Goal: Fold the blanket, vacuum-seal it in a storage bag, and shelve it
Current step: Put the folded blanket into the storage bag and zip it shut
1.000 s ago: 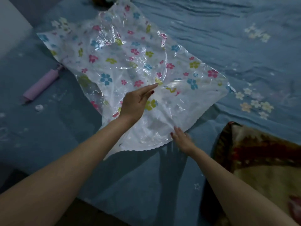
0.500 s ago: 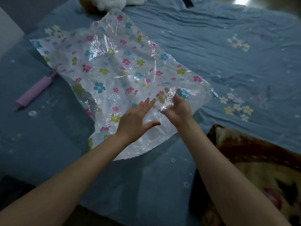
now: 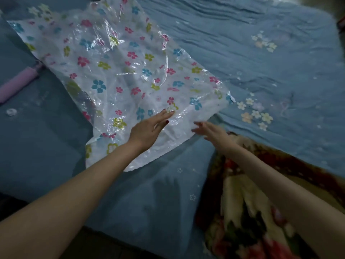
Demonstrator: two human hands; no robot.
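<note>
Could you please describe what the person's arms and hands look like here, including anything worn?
Both forearms are bare: no sleeves, watch or bracelets in view. The left hand has dark red polish on its nails. The right hand looks blurred, with a reddish nail just discernible. No rings or gloves are visible.

The clear flower-printed plastic storage bag (image 3: 119,71) looks glossy and crinkled. The brown-and-cream patterned fleece blanket (image 3: 248,212) looks plush, and the blue cloth bedsheet (image 3: 242,53) matt and wrinkled.

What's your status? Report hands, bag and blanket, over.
Both hands open: left hand flat on the storage bag, right hand at its near edge. Bag empty, spread on the bed. Blanket beside it, not bagged. Pink pump lies left, clear.
</note>
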